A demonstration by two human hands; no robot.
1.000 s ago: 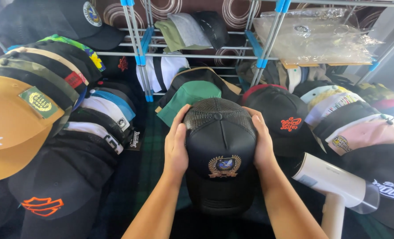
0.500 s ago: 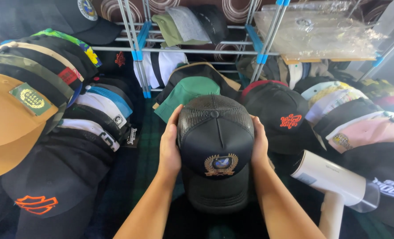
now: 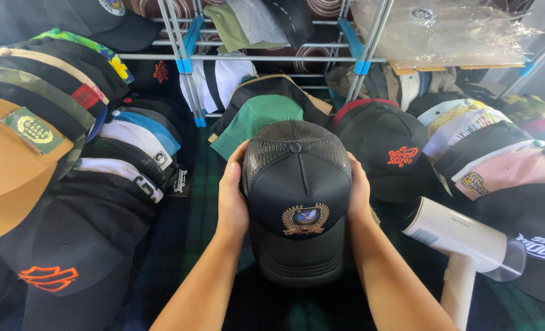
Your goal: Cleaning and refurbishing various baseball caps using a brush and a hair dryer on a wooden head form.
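Hands cradle a black trucker cap (image 3: pixel 297 196) at the centre of the head view, its brim pointing to 6 o'clock toward the wearer and its mesh back to 12. The left hand (image 3: pixel 231 196) presses flat against the crown at 9 o'clock of the cap, fingers curled up onto the mesh; the right hand (image 3: pixel 358 195) mirrors it at 3 o'clock. Both palms are closed on the cap's sides, so it sits held between them above a dark green plaid cloth (image 3: pixel 205 233).

By the look of it, the cap is light and half-stiff: the foam front panel, bearing a gold wreath emblem (image 3: pixel 305 219), probably holds its shape, while the mesh rear would likely give under a squeeze. The matte fabric should not be slippery. A hold at the two sides, as here, or by the firm brim, seems safest; pinching the front panel could dent it.

Around it lie many more caps. A green cap (image 3: pixel 257 119) sits just beyond at 11 o'clock, a black cap with red lettering (image 3: pixel 386 147) at 2 o'clock, and a tan cap with a green patch (image 3: pixel 9 171) far out at 9 o'clock. A white handheld appliance (image 3: pixel 462 245), possibly a garment steamer, rests near the right forearm at 4 o'clock. A metal rack with blue joints (image 3: pixel 186 61) stands at 12 o'clock.
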